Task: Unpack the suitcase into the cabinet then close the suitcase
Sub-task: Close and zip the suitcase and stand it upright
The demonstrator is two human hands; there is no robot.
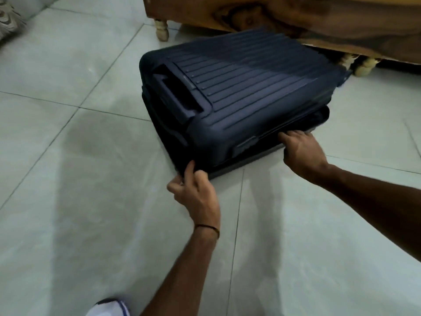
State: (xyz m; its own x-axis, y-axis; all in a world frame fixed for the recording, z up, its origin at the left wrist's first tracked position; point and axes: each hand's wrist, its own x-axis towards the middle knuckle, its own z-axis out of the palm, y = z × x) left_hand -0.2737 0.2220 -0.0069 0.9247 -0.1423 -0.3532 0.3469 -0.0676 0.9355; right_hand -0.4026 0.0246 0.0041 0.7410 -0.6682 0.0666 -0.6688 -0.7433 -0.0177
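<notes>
The dark blue suitcase (pixel 239 87) lies flat on the tiled floor (pixel 79 201) just ahead of both hands. Its ribbed lid is down on the base, with a narrow seam showing along the near side. The left hand (pixel 196 195) is curled at the nearest corner, thumb and fingers pinching the edge there. A thin dark thread (pixel 208 228) circles its wrist. The right hand (pixel 300 151) grasps further along the same side, fingertips tucked into the seam between lid and base.

Between the two hands a small raised panel (pixel 246 144) sits on the suitcase wall, too blurred to read. A recessed handle (pixel 180 94) lies beyond the left hand.

Past the suitcase, a piece of wooden furniture (pixel 296 14) stands on pale turned legs (pixel 162 30), the suitcase's far end right against its lower edge. Patterned fabric (pixel 9 21) shows far off to the left, and white cloth (pixel 107 307) lies below the left arm.
</notes>
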